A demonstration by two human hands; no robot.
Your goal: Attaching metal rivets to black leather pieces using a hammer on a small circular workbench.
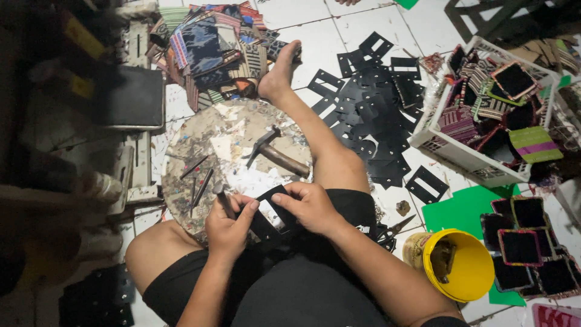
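Note:
Both hands hold a flat black frame-shaped cutout [271,213] over my lap, at the near edge of a round wooden block [206,145]. My left hand [229,225] pinches its left side and also grips a thin dark metal punch [223,200]. My right hand [308,204] grips the cutout's upper right corner with thumb and fingers. A hammer [275,154] with a wooden handle lies on the block just beyond my hands. Three thin punches [198,178] lie on the block's left part.
Several black cutouts [375,103] lie spread on the white tile floor to the right. A white basket [478,163] holds woven striped pieces. A yellow tin [463,266] stands on green paper beside scissors [393,230]. Patterned fabric [212,48] is stacked beyond my foot [279,72].

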